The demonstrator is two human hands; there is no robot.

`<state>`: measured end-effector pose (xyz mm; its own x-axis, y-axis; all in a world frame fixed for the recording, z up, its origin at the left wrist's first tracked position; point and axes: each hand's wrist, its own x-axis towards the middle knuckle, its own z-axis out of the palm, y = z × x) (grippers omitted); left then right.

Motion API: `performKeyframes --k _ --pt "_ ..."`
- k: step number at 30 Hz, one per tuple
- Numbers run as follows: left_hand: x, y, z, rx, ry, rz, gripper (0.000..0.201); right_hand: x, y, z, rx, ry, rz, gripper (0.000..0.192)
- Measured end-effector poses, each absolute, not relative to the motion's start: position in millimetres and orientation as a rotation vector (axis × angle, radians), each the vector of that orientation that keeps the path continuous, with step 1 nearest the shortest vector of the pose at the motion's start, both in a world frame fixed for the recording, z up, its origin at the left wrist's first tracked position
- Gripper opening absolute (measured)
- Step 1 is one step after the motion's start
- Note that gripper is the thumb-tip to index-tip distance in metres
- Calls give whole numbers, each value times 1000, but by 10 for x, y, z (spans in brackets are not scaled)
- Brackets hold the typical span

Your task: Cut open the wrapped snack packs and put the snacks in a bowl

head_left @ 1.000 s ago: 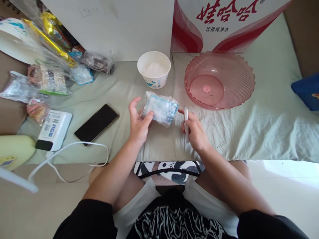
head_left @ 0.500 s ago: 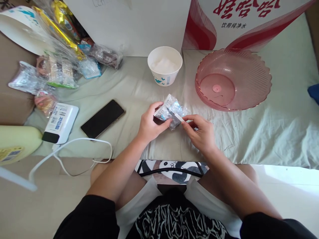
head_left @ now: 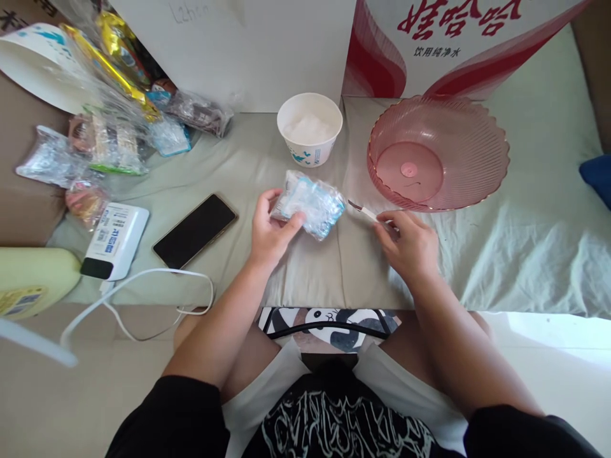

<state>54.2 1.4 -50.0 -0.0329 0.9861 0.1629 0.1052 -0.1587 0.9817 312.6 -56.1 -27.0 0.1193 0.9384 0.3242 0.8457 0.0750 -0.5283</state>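
In front of the white paper cup [head_left: 310,129], head view: left hand [head_left: 268,230] has a clear blue-and-white plastic packet [head_left: 309,203] pinched betw. thumb and fingers, fingers curled round its near-left edge, packet lifted a bit off the pale green cloth [head_left: 501,248] and just toward the person from the cup. Right hand [head_left: 409,245], to the right of the cup and just below the pink ribbed plastic bowl [head_left: 436,151], is closed round the white handle of a small cutter [head_left: 363,210]; its dark tip points at the packet's right edge, near but apart, a small gap showing. Cup holds sth white and granular, can't tell what. Left of the cup: black phone [head_left: 195,230] face up, white power bank [head_left: 114,240] w/ a white cable [head_left: 143,299], and further left a heap of snack packets [head_left: 109,121]. Behind the cup stand a white carton [head_left: 267,44] and a red-and-white water carton [head_left: 453,38]. Step in hand, as I judge it: opening the packet, blade lined up but not in. Next move prob. needs the left grip to hold the film taut, blade to meet the packet's edge clear of the thumb, w/ a shallow cut so contents don't spill on the cloth.
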Motion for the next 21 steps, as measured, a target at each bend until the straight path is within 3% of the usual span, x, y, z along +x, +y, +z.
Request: performKeyframes --k 4,6,11,14,17,21 --pt "610 -204 -326 1726 1315 1053 51 3120 -553 -292 -1828 -1854 49 15" --pt "559 -241 -276 1847 1371 1086 43 3096 -555 -271 -1790 -1846 59 15" --pt "436 -193 -321 1883 1239 1200 65 2961 -583 -238 -1422 -1908 342 33" --pt "470 -185 -361 1806 1286 1127 59 2828 -588 -245 -1276 -1959 422 46" --pt "494 -168 -359 1667 1361 1225 39 2779 -588 -222 -1274 -1934 432 39" --pt "392 -97 -346 1511 1426 1355 31 2946 -627 -159 -1199 -1860 355 25"
